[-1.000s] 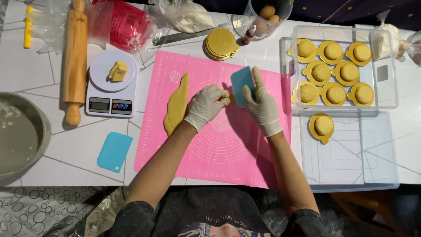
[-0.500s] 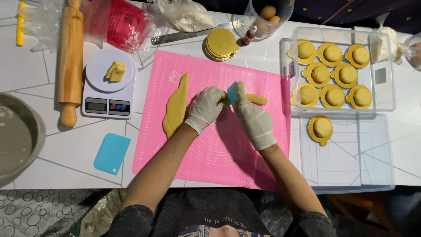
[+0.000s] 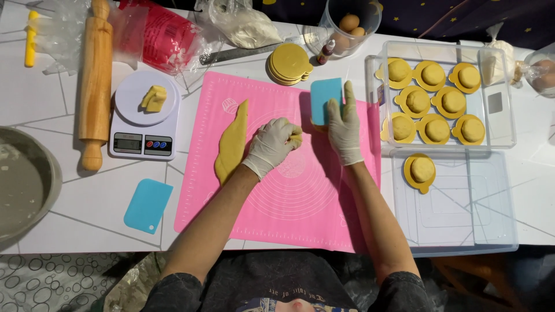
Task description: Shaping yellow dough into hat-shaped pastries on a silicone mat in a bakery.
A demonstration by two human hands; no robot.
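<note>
On the pink mat (image 3: pixel 300 208), the gloved left hand (image 3: pixel 272 144) closes its grip on a small piece of yellow dough (image 3: pixel 296 137). Just right of it, the gloved right hand (image 3: pixel 345 124) presses a blue scraper (image 3: pixel 325 99) upright; what lies under the blade is hidden, perhaps more dough. A long dough strip (image 3: pixel 232 141) lies left on the mat. Farther left on the bench (image 3: pixel 87 196) stand a scale (image 3: pixel 144 124) and a rolling pin (image 3: pixel 95 81). Right, a clear tray (image 3: pixel 503 121) holds dough balls on yellow discs.

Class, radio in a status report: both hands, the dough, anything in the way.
Left gloved hand closed on small yellow dough piece. Right gloved hand holds blue plastic scraper upright on pink silicone mat. Long yellow dough strip lies apart; nothing in the way.
</note>
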